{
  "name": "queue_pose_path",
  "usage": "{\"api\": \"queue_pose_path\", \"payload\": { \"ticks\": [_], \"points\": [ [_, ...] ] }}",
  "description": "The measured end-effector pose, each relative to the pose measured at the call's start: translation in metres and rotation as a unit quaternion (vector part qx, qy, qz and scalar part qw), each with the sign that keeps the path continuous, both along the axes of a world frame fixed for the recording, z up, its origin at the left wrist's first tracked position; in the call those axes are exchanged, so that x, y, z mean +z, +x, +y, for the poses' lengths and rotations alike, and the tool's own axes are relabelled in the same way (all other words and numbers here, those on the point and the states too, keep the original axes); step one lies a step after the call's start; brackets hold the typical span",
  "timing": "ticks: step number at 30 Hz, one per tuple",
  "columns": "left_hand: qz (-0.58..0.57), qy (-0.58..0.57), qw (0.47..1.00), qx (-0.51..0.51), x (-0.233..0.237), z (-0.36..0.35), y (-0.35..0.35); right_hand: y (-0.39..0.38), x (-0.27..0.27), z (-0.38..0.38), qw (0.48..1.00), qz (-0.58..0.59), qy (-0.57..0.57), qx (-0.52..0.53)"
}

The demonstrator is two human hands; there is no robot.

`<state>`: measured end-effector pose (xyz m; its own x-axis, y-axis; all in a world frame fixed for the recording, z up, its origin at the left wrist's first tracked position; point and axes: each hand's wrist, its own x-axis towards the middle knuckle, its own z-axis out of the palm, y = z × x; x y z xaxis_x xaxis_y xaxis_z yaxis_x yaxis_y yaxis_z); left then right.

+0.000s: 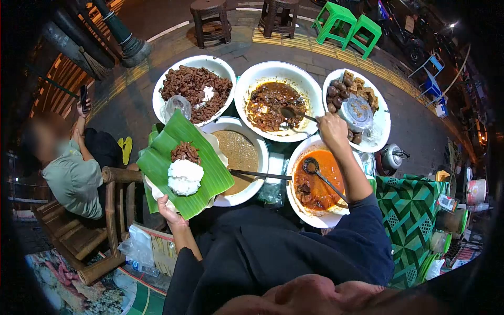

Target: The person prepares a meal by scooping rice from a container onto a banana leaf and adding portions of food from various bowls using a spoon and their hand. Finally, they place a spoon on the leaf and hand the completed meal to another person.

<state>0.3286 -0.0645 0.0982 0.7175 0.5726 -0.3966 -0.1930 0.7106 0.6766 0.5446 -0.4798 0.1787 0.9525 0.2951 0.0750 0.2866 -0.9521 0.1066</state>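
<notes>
Grey pavement (139, 97) spreads beneath the whole scene. On the left, a person (73, 176) in a pale green shirt sits by a bamboo bench (73, 231). A green patterned cloth (404, 226) hangs on the right.

Five white bowls stand close together in the middle. The far left bowl (213, 65) holds dark shredded meat; the far middle bowl (251, 81) holds a dark, oily stew; the far right bowl (382, 126) holds brown eggs and fried pieces. Of the two near bowls, the left one (264, 157) has brown sauce, the right one (304, 214) orange-red sauce.

Green stools (334, 22) stand at the far right, brown stools (210, 25) further left.

A banana leaf (212, 168) is held up on the left, partly over the brown sauce bowl. The left hand (172, 212) grips its near edge, thumb on top. The right hand (332, 128) is closed around the handle of a spoon (287, 112), whose head is in the far middle bowl.

A kettle (391, 156) sits on the right. A ladle (311, 166) rests in the orange-red sauce. On the leaf lies white rice (185, 177), with a smaller heap of shredded meat (185, 152) touching its far side.
</notes>
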Motion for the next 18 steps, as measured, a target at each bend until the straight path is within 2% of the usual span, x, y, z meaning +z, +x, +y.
{"api": "queue_pose_path", "payload": {
  "ticks": [1,2,4,6,8,9,12,14,16,18],
  "points": [
    [0.001,-0.002,1.000,0.002,-0.001,-0.001,0.000,0.001,0.001,-0.001,0.997,0.019,-0.077,-0.024],
    [0.001,-0.004,1.000,0.004,-0.002,-0.001,0.000,0.001,-0.003,0.000,0.997,0.018,-0.077,-0.024],
    [0.000,-0.008,1.000,-0.003,-0.005,-0.002,0.002,0.005,-0.020,0.006,0.995,0.084,-0.036,-0.034],
    [-0.001,-0.011,1.000,-0.008,-0.007,-0.003,0.003,0.005,-0.033,0.013,0.995,0.092,-0.002,-0.030],
    [0.009,-0.007,1.000,-0.020,-0.007,-0.007,0.004,0.004,-0.056,0.014,0.992,0.064,0.111,0.017],
    [0.005,-0.030,0.999,-0.033,-0.005,-0.010,0.005,-0.001,-0.058,0.023,0.985,0.082,0.154,-0.005],
    [0.002,-0.017,0.997,-0.072,0.003,-0.020,0.008,-0.017,-0.069,0.037,0.979,0.056,0.194,0.008],
    [0.003,-0.036,0.996,-0.077,-0.012,-0.016,0.007,-0.028,-0.065,0.045,0.979,0.079,0.188,-0.015],
    [-0.021,-0.040,0.988,-0.146,-0.026,-0.011,0.005,-0.039,-0.062,0.049,0.974,0.076,0.210,-0.036],
    [-0.028,-0.030,0.987,-0.157,-0.016,-0.022,0.012,-0.044,-0.058,0.047,0.976,0.074,0.200,-0.041]
  ]
}}
